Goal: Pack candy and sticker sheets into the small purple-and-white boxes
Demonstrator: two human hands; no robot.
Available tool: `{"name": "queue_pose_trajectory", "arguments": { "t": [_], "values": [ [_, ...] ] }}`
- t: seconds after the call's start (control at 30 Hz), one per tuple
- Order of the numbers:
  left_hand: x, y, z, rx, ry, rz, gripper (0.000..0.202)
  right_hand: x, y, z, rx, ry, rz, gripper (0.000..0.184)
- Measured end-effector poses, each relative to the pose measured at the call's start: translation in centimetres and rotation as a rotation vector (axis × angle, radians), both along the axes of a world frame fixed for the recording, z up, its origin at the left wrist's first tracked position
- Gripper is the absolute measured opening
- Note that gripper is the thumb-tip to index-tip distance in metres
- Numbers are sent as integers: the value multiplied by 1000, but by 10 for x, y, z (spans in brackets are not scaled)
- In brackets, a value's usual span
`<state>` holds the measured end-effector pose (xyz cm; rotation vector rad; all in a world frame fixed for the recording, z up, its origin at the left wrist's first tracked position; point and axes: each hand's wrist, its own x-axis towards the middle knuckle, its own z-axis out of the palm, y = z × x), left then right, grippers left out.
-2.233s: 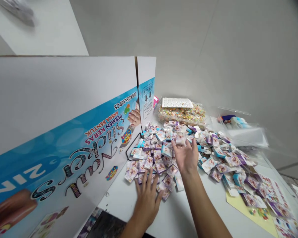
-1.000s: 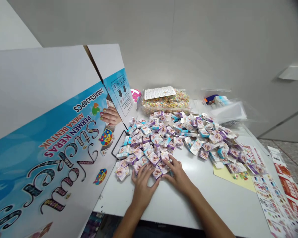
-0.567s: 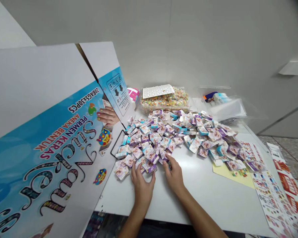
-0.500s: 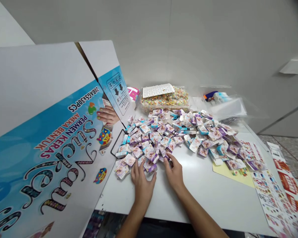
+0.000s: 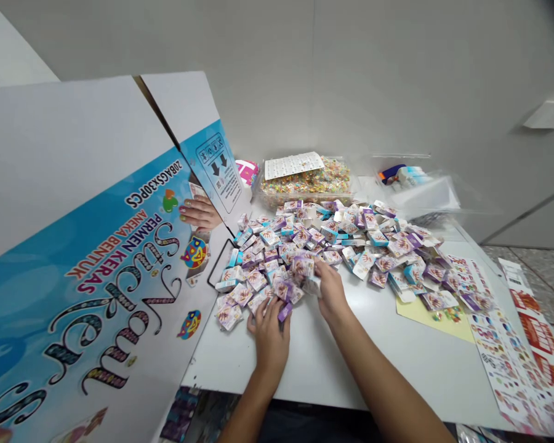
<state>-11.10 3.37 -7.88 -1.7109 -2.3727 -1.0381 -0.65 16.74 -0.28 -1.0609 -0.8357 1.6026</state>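
A wide heap of small purple, white and teal packets (image 5: 341, 246) covers the white table (image 5: 373, 351). My left hand (image 5: 270, 329) rests at the heap's near edge, fingers curled around a few packets (image 5: 284, 295). My right hand (image 5: 330, 292) is just to the right of it, fingers closed on a small stack of packets (image 5: 305, 274) lifted slightly off the table. Both hands sit close together in front of the pile.
A big blue and white "Nail Stickers" carton (image 5: 96, 246) leans along the left. A clear tub of coloured candy (image 5: 309, 178) stands behind the heap, a clear plastic box (image 5: 420, 191) at back right. Sticker sheets (image 5: 508, 344) and a yellow sheet (image 5: 438, 320) lie at right.
My hands moved from pressing flat on the near packets to gathering them; my right hand has closed on a small stack and raised it. The camera tilted slightly.
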Motion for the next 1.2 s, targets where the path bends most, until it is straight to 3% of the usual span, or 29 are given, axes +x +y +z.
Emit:
{"name": "queue_pose_trajectory", "arguments": {
  "t": [0.13,0.2,0.27,0.33,0.43,0.5,0.6,0.77,0.9,0.97,1.03,1.1,1.2],
  "values": [
    [-1,-2,3,84,-58,16,28,-24,47,50,16,162,119,68],
    [-3,-1,6,104,-55,16,33,-30,67,74,99,325,192,79],
    [-8,1,12,110,-40,8,34,-29,78,89,239,419,174,79],
    [-14,6,20,118,-32,28,29,-21,77,91,380,365,100,73],
    [-22,22,34,114,-39,96,26,-1,58,69,505,0,-12,61],
    [-29,38,45,98,-50,120,29,16,34,43,518,-225,-50,52],
    [-41,71,63,67,-79,118,29,36,-9,-1,518,-365,-49,46],
    [-72,141,96,93,-155,124,25,43,-64,-59,666,-951,34,84],
    [-88,173,123,219,-218,96,56,31,-62,-72,689,-1128,88,106],
    [-86,165,129,296,-236,74,63,25,-49,-70,685,-1155,92,107],
    [-77,140,124,354,-235,48,56,21,-36,-66,683,-1167,102,108],
    [-63,101,107,383,-194,5,42,20,-26,-61,686,-1176,124,105],
    [-39,39,65,240,-61,-52,30,21,-22,-57,702,-1181,161,92]
  ]
}}
